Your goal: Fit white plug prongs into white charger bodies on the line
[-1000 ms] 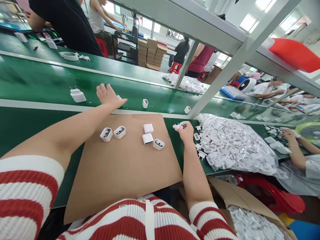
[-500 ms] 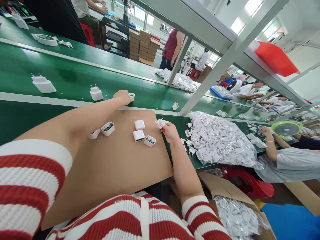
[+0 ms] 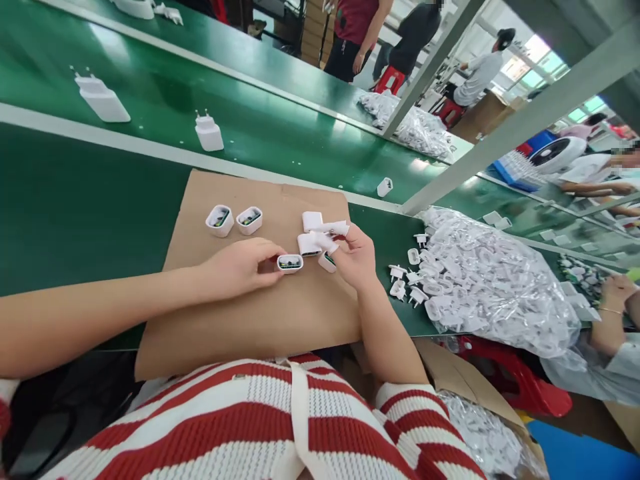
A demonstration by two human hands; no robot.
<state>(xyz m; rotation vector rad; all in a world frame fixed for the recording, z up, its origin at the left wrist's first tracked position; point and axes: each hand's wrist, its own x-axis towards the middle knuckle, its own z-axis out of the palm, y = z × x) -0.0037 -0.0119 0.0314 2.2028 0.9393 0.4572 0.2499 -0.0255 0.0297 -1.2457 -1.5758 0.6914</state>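
My left hand [image 3: 243,265] grips an open-topped white charger housing [image 3: 290,270] between thumb and fingers, low over the cardboard sheet [image 3: 240,327]; green circuit parts show inside. My right hand [image 3: 356,257] wears white finger covers on thumb and index finger. Its fingertips come together over the white housings, and whatever is between them cannot be made out. Below them are a closed-looking white block [image 3: 312,221], another white housing [image 3: 309,245] and a partly hidden open housing [image 3: 327,262]. Two more open housings [image 3: 220,221] stand upright at the sheet's far left.
Loose white plug caps with pins [image 3: 417,297] lie right of the cardboard, beside a big clear bag of white parts [image 3: 490,280]. Pronged white chargers [image 3: 209,133] sit on the green belt [image 3: 280,147]. A metal post [image 3: 470,133] rises beyond. A co-worker's hand [image 3: 617,293] is at far right.
My left hand has come back from the belt to the cardboard with a white charger housing. My right hand has moved left over the housings. The view has tilted downward.
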